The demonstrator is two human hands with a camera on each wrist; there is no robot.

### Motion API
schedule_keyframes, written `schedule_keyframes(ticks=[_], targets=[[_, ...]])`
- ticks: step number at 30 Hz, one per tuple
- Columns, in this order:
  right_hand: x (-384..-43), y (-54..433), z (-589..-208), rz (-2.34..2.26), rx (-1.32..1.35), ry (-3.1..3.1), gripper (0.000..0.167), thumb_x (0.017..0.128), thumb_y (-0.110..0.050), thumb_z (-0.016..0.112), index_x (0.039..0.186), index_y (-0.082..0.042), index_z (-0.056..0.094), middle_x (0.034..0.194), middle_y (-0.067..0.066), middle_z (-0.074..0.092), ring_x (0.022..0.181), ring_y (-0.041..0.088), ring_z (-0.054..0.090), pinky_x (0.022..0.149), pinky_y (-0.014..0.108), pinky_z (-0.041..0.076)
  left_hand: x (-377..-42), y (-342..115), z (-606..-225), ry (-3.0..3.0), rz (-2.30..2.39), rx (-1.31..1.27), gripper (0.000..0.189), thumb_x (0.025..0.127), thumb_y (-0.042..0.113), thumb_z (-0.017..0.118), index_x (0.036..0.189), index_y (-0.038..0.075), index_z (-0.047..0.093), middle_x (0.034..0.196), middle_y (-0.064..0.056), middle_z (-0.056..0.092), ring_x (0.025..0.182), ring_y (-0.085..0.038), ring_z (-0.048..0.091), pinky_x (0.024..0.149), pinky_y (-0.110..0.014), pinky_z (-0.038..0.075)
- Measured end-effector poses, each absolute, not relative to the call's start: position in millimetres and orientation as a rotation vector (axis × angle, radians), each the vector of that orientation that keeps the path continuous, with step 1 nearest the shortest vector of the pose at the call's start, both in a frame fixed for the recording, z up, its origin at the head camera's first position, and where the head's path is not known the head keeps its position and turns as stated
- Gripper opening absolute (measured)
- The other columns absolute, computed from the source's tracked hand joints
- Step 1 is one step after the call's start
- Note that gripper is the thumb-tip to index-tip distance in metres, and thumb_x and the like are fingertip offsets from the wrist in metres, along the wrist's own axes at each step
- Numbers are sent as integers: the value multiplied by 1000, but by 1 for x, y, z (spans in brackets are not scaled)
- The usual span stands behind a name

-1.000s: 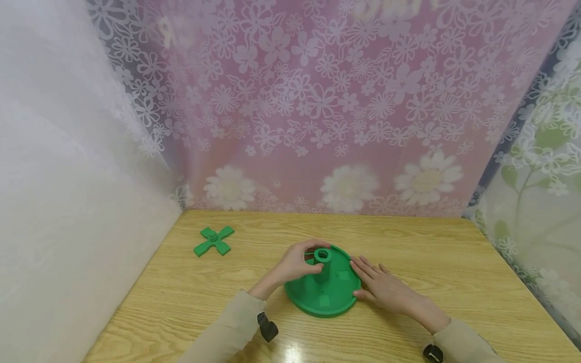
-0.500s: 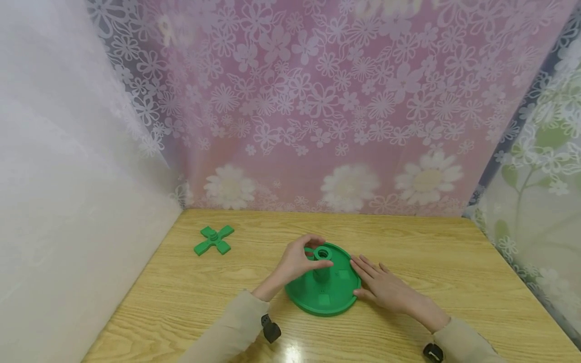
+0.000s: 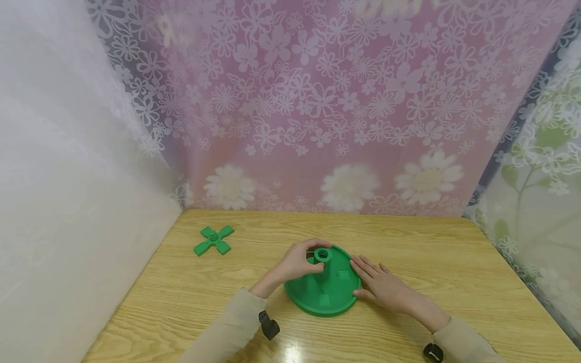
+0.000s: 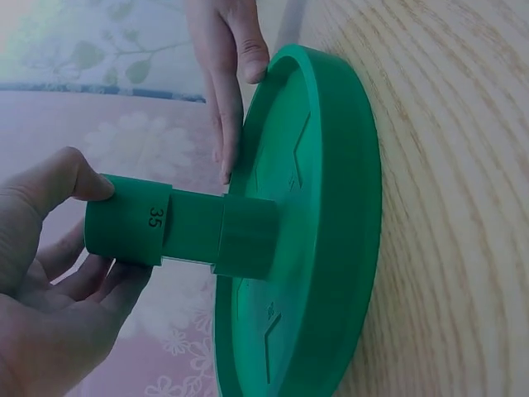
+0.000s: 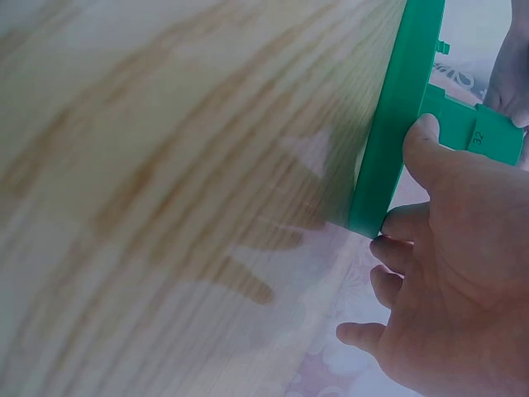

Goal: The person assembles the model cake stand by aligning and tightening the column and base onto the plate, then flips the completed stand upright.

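A round green plastic base (image 3: 325,305) with a raised rim lies on the table. From its middle stands a hollow green post (image 4: 194,223), upright, its wider top collar marked 35 in the left wrist view. My left hand (image 3: 297,262) pinches that collar between thumb and fingertips. The post's open threaded top shows in the head view. At the base's right side, my right hand (image 3: 383,286) rests against the rim with its fingers extended. The right wrist view shows that thumb (image 5: 426,128) on the rim and the number 32 on the post.
A green cross-shaped piece (image 3: 214,240) with a short stepped stub in its centre lies at the far left of the wooden table (image 3: 172,312). A flowered cloth (image 3: 290,126) hangs behind the table, with pale sheets at both sides.
Half a second ago the left thumb and fingers were spread off the post's collar; now they close round it again. The right hand and the cross-shaped piece have stayed put.
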State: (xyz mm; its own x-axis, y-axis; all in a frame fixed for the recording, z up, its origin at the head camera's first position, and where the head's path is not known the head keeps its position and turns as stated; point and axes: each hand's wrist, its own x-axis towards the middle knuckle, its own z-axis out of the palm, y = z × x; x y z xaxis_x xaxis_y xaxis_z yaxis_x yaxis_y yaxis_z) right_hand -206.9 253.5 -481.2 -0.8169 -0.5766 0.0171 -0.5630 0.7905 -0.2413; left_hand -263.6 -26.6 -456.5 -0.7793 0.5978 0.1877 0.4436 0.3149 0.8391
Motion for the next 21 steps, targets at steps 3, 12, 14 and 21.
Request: schedule_keyframes(ticks=[3, 12, 14, 21], targets=[[-207, 254, -482, -376, -924, 2915, 75, 104, -45, 54, 157, 3, 31, 164, 22, 26, 149, 44, 25, 111, 74, 28, -263, -27, -455, 2393, 1481, 972, 48, 92, 4, 72, 139, 10, 60, 136, -7, 63, 126, -21, 58, 108, -37, 49], [-207, 254, -483, -369, -990, 2952, 74, 103, -43, 57, 154, 5, 35, 160, 25, 31, 146, 47, 30, 106, 76, 33, -257, -21, -458, 2514, 1564, 855, 53, 86, 26, 85, 129, 6, 63, 126, -7, 65, 113, -22, 61, 96, -39, 56], [-207, 254, -483, -366, -985, 2948, 75, 103, -44, 57, 154, 5, 35, 161, 25, 31, 146, 46, 30, 106, 76, 33, -257, -20, -459, 2553, 1556, 823, 50, 84, 27, 86, 125, 9, 65, 121, -2, 65, 107, -19, 62, 90, -32, 58], [-207, 252, -480, -355, -940, 2932, 75, 104, -45, 55, 155, 5, 33, 163, 23, 28, 148, 45, 27, 110, 74, 30, -259, -21, -462, 2583, 1508, 859, 39, 87, 23, 83, 120, 14, 66, 118, 0, 65, 106, -17, 62, 89, -24, 56]])
